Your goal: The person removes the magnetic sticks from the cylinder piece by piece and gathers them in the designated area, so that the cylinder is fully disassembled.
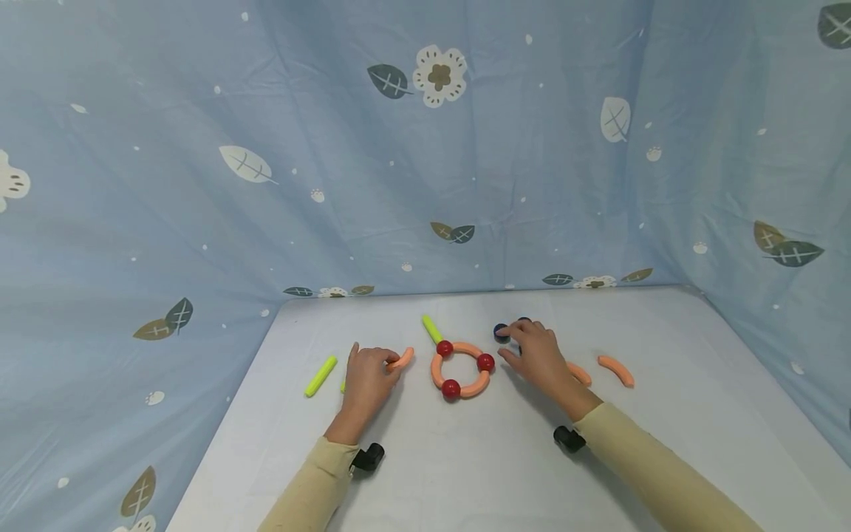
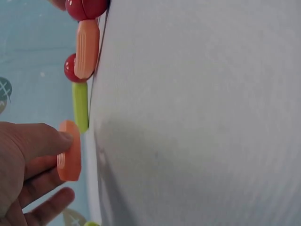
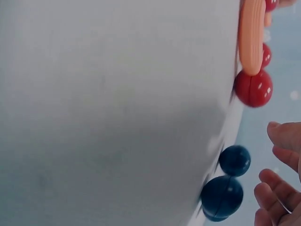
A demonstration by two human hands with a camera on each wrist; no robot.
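Lower centre, ring (image 1: 436, 370) looks joined; right, blue balls (image 3: 222, 197) unattached. Left grip (image 1: 368, 378) pinches an arc (image 2: 70, 159); right grip (image 1: 540, 360) gapes, empty.

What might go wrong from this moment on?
The glossy dark blue balls might roll if the right hand, close by, brushes them. The curved, ridged orange stick pinched by the left hand might slip. Either hand could also bump the nearby ring of glossy red balls and curved orange sticks out of shape.
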